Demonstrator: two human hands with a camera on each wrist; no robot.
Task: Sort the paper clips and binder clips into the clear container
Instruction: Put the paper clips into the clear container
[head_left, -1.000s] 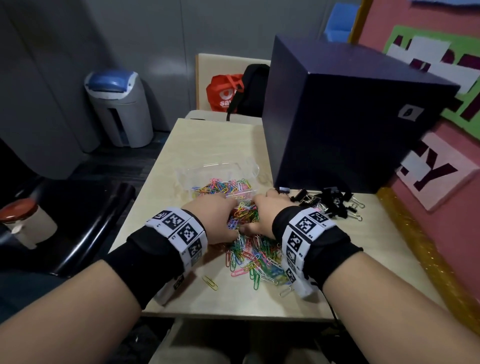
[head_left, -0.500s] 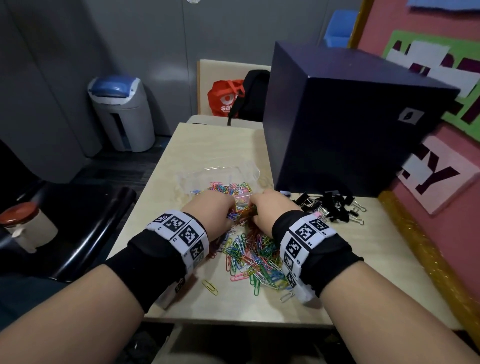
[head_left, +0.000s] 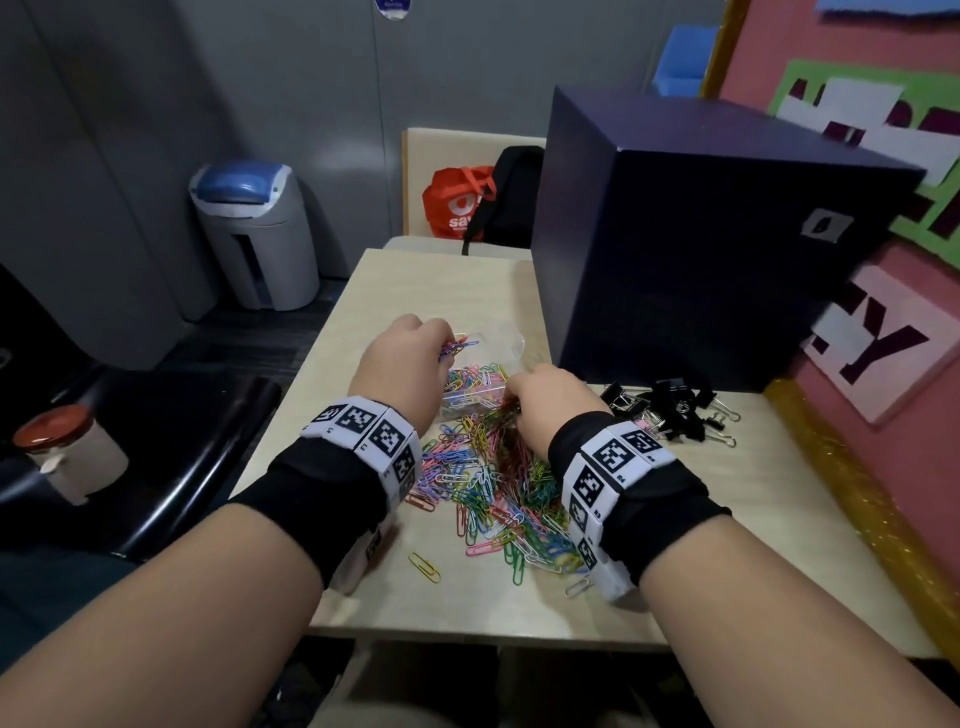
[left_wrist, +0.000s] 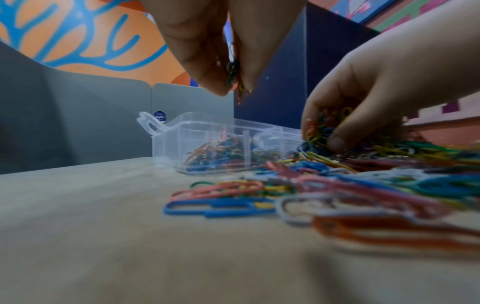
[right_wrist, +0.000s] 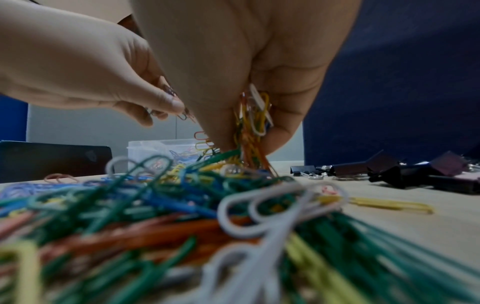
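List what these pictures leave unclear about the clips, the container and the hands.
- Clear container: near wall hidden by both hands in the head view; far compartments blurred in the left wrist view.
- Left hand: grip's clip count too small to tell.
- Right hand: fingertips buried in the paper clips.
- Binder clips: count unreadable, tangled.

Near wall of clear container (head_left: 511, 340) hidden behind left hand (head_left: 397, 366) and right hand (head_left: 545, 402). Number of paper clips (right_wrist: 250, 115) pinched in right hand impossible to count. Paper clips closest to both wrist cameras blurred. Binder clips (head_left: 670, 410), right of that grip, too small to count.
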